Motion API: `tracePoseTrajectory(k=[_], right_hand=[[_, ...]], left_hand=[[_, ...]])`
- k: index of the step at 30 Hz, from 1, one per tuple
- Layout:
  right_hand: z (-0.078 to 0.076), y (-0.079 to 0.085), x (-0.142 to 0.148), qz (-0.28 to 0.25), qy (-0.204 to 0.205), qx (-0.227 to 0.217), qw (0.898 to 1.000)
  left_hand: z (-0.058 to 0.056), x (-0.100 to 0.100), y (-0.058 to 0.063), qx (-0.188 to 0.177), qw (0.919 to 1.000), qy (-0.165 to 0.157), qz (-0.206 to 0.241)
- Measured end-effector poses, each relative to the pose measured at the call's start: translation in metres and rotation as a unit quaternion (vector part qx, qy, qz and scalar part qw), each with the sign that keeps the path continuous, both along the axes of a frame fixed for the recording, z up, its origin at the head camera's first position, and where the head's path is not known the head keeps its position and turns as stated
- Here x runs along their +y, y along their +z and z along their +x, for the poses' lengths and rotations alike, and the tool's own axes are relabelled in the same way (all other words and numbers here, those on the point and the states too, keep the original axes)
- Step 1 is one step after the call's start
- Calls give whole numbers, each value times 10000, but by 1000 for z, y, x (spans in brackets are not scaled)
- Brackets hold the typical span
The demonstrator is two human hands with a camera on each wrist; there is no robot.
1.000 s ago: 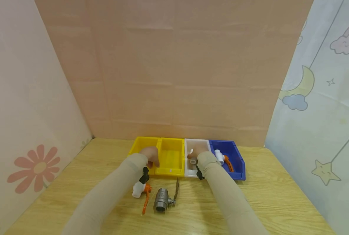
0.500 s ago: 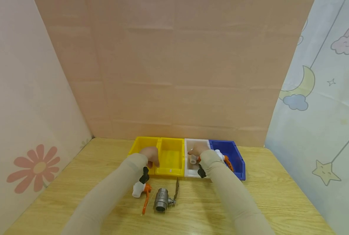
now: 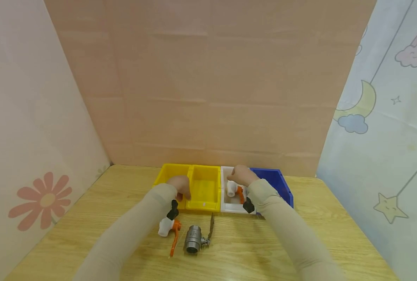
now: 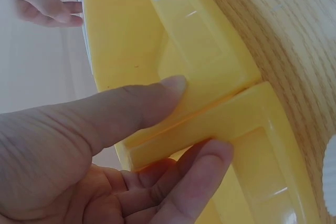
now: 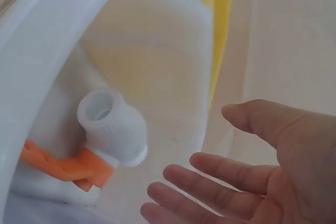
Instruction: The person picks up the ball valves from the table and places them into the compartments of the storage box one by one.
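Observation:
My left hand (image 3: 180,186) grips the adjoining walls of two yellow bins, with its thumb (image 4: 152,103) over one bin (image 4: 126,35) and its fingers in the other (image 4: 252,156). The right hand (image 5: 252,166) is held over the white bin (image 5: 152,40), fingers spread and holding nothing. Inside that bin lies a white plastic ball valve (image 5: 115,127) with an orange lever handle (image 5: 68,169), apart from the fingertips. In the head view, the right hand (image 3: 243,175) is above and behind this valve (image 3: 231,188).
A blue bin (image 3: 282,187) stands at the right end of the row, partly covered by the right forearm. On the table (image 3: 236,249) in front lie a metal ball valve (image 3: 193,239) and another white valve (image 3: 165,227) with an orange lever.
My right hand has drawn up and back from the white bin, uncovering the valve and its orange lever. The forearm now hides the valve seen in the blue bin. The left hand stays put.

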State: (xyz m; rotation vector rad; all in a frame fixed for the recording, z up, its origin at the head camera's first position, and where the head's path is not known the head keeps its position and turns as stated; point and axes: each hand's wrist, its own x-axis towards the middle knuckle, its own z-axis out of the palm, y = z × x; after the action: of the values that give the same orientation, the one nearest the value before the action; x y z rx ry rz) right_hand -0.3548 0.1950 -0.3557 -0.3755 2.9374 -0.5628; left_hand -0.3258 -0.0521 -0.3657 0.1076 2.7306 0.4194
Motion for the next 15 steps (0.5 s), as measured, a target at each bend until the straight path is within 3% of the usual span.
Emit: tracePoseTrajectory(k=[8, 15], right_hand=[[19, 17, 9, -271, -22, -77, 9996], [42, 25, 21, -411, -52, 249, 9988]], left_hand=[[5, 1, 7, 16, 9999, 1, 150], [5, 2, 9, -77, 9998, 64, 158]])
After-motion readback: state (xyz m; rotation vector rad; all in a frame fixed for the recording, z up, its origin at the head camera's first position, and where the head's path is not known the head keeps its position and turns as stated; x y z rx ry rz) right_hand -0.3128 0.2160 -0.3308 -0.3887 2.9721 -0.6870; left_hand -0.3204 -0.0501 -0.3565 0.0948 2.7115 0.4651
